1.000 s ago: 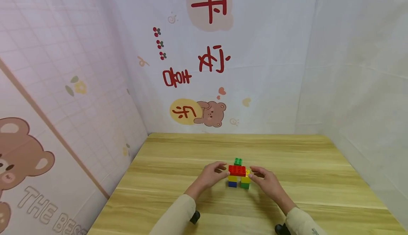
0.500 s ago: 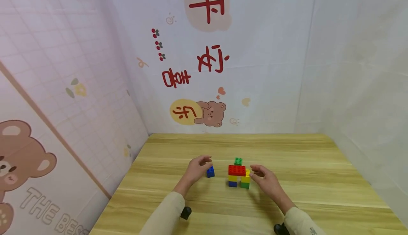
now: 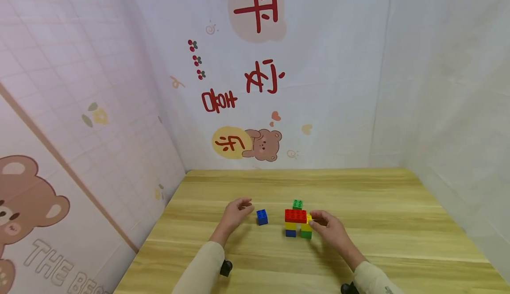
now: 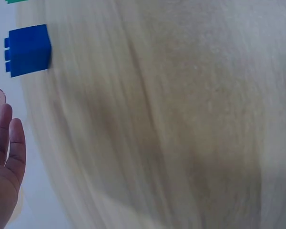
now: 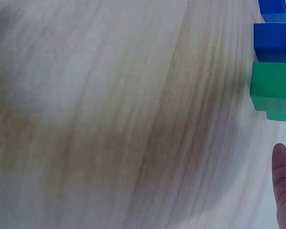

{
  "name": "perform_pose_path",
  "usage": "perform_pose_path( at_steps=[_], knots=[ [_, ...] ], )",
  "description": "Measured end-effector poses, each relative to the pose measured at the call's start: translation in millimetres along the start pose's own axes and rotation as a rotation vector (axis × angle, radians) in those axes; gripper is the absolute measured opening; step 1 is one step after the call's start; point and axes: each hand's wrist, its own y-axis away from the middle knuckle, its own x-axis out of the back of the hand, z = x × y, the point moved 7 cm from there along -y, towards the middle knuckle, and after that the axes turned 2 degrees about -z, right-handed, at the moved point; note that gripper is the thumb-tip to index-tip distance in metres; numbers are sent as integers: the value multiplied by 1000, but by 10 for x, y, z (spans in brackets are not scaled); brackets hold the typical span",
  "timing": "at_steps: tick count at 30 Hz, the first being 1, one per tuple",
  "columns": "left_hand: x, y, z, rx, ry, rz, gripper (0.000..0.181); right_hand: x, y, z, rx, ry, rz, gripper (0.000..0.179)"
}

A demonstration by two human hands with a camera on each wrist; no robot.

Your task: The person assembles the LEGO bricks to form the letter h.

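Note:
On the table in the head view stands a small arch of toy building bricks. A long red brick [image 3: 295, 215] bridges its top. Its left leg is a yellow brick [image 3: 291, 226] over a blue brick [image 3: 291, 233]; the right leg has yellow [image 3: 306, 226] above a green brick [image 3: 306, 234]. My right hand [image 3: 330, 228] is at the arch's right side, fingertips right by the yellow part, fingers loosely bent. To the left, a separate blue brick [image 3: 261, 217] sits studs up. My left hand [image 3: 236, 214] hovers just left of it, holding nothing, fingers relaxed in the left wrist view.
Another green brick [image 3: 297, 203] lies just behind the arch. The wooden table [image 3: 358, 187] ends at a printed cloth backdrop [image 3: 334, 108] behind, with more cloth hanging along the left and right sides.
My left hand has moved left, away from the arch and past the separate blue brick, which it hid before. My right hand has stayed beside the arch, nearly still.

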Motion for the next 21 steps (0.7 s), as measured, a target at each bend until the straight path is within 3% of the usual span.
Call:
perform_pose_path(
  at_steps=[6,14,21],
  knots=[
    [-113,-39,-137,18,-15,-43,50,-4,7,6,2,7,-10,30],
    [-192,-90,-270,45,-26,-51,54,-22,-5,47,1,21,-10,32],
    [-211,-120,-292,46,-43,-72,57,-47,-23,77,-17,26,-6,35]
  ],
)
